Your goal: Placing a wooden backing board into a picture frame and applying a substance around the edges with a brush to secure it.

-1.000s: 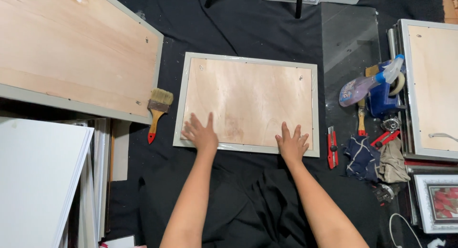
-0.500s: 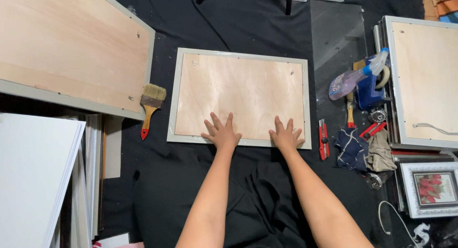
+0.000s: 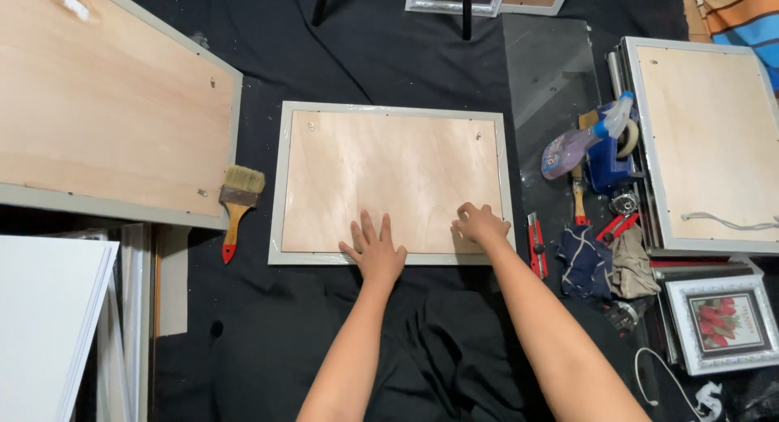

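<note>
A pale grey rectangular picture frame (image 3: 277, 187) lies face down on the black cloth (image 3: 381, 49) that covers the work surface, and a light plywood backing board (image 3: 389, 174) already sits flat inside its rim, with a thin glossy edge of clear film showing around the border. Two small metal fittings near the board's far corners look to be in place; no fasteners, tape or hanging cord can be seen along the near edge, so by the look of things the back is seated but not yet sealed or finished. The left hand (image 3: 375, 247) lies palm down on the board's near edge, fingers spread wide and flat, holding nothing, its forearm running straight back toward the body. The right hand (image 3: 479, 225) rests at the near right corner of the board with its fingers curled in and bunched at the board's edge close to the frame's inner rim; whether they pinch something small there cannot be told. To the left of the frame lies a paintbrush with a red handle and pale bristles (image 3: 237, 203), just beside a larger wood-backed frame (image 3: 105, 122). To the right, near the right forearm, lie a red utility knife (image 3: 535, 243), a spray bottle with a blue trigger (image 3: 580, 146) and crumpled rags (image 3: 608, 260).
</note>
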